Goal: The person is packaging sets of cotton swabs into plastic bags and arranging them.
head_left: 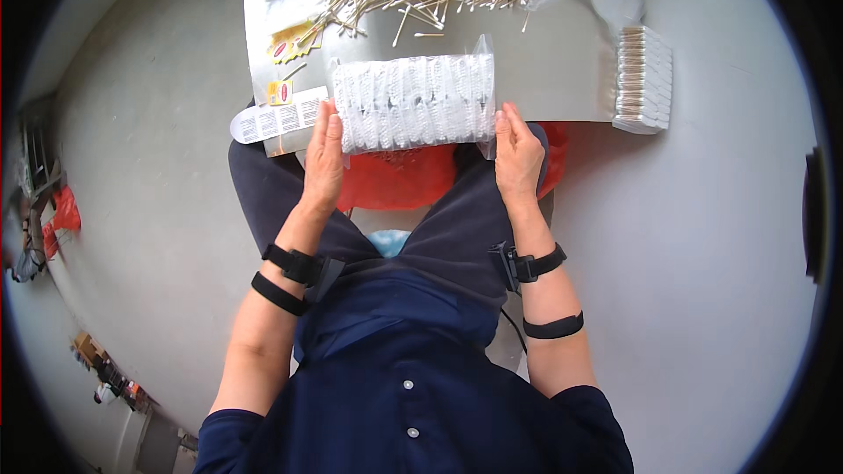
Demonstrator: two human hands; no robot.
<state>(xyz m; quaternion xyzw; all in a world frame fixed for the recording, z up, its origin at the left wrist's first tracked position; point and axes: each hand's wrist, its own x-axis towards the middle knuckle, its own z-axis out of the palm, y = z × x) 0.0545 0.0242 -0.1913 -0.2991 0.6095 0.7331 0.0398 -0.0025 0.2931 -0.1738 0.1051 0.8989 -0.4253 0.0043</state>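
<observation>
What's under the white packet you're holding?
Under the packet lies a shiny grey sheet; lower down, a red tub peeks out. What's inside the tub is hidden.

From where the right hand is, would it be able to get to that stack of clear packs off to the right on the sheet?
Probably yes. The right hand is pressed flat against the end of the clear bundle, so it must let go first. Bare metal sheet lies between it and the stack of packs; nothing blocks the way.

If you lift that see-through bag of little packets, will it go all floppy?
Probably a bit: the clear bag is thin film, so it may sag in the middle. Both hands press its ends, suggesting it needs support. It looks light and perhaps slippery.
</observation>
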